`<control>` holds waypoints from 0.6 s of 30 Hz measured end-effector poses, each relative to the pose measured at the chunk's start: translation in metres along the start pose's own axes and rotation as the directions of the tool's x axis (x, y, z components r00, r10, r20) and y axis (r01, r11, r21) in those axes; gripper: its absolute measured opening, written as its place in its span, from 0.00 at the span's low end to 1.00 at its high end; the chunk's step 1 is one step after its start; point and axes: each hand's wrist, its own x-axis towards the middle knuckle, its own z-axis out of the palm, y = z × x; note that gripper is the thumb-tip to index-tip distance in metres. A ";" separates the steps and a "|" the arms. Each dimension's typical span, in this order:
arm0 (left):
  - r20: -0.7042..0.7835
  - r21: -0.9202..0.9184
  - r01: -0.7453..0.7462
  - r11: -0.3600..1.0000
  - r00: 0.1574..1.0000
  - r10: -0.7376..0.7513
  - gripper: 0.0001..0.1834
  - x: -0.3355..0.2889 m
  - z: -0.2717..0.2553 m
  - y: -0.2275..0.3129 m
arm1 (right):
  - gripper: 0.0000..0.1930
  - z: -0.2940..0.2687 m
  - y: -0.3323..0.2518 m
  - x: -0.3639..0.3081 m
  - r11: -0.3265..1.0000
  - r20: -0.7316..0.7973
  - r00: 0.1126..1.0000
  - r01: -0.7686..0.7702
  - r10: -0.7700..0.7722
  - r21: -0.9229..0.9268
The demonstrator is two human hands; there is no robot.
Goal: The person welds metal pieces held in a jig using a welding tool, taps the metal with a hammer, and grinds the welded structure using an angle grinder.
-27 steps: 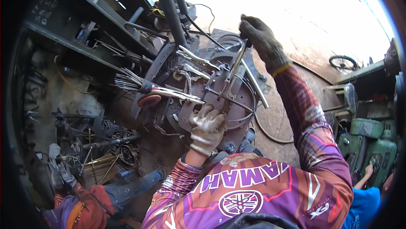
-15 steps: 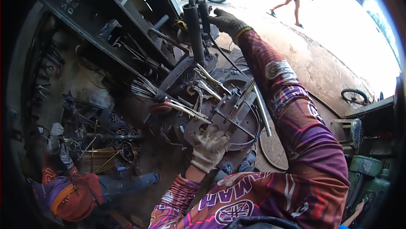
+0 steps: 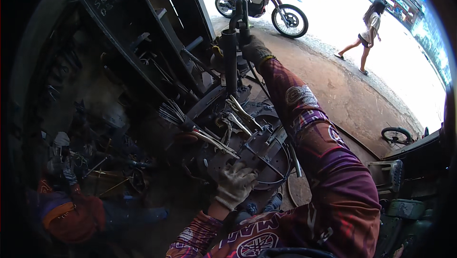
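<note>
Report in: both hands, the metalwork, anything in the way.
Left hand gloved, on the metalwork. Right hand at the upright dark pipes, grip unclear. Right sleeve blocks part of the view; locking pliers sit beyond left hand.

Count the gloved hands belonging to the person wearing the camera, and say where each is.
2: the left hand on the dark metal plate, low centre; the right hand at the upright dark pipes, higher up, itself partly hidden.
</note>
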 end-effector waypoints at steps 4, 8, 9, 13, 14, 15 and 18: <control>0.004 -0.003 0.010 1.000 1.000 -0.010 0.12 0.001 -0.004 -0.001 | 0.14 -0.016 -0.033 0.016 0.955 -0.269 0.943 0.119 -0.194 -0.270; -0.012 -0.034 0.014 0.999 1.000 -0.014 0.12 0.002 -0.003 -0.003 | 0.13 -0.065 -0.082 0.014 0.890 -0.413 0.813 0.257 -0.410 -0.377; -0.024 -0.036 0.012 0.999 1.000 -0.013 0.12 0.000 -0.001 -0.004 | 0.14 -0.086 -0.090 0.009 0.845 -0.375 0.794 0.301 -0.479 -0.442; -0.045 -0.033 -0.007 0.999 0.999 0.005 0.12 0.003 -0.001 -0.002 | 0.18 -0.209 -0.084 -0.053 0.621 -0.222 0.681 0.422 -0.698 -0.660; -0.039 -0.049 -0.034 0.998 0.999 0.032 0.12 0.007 0.001 -0.002 | 0.20 -0.239 -0.072 -0.064 0.535 -0.184 0.568 0.549 -0.803 -0.642; -0.034 -0.031 -0.010 0.999 0.999 0.009 0.12 0.003 0.001 -0.004 | 0.13 -0.248 -0.102 -0.101 0.475 -0.146 0.808 0.180 -0.571 -0.861; -0.033 -0.026 -0.011 1.000 0.999 0.010 0.11 0.002 0.006 -0.004 | 0.14 -0.286 -0.085 -0.194 0.539 -0.401 0.808 -0.125 -0.432 -0.833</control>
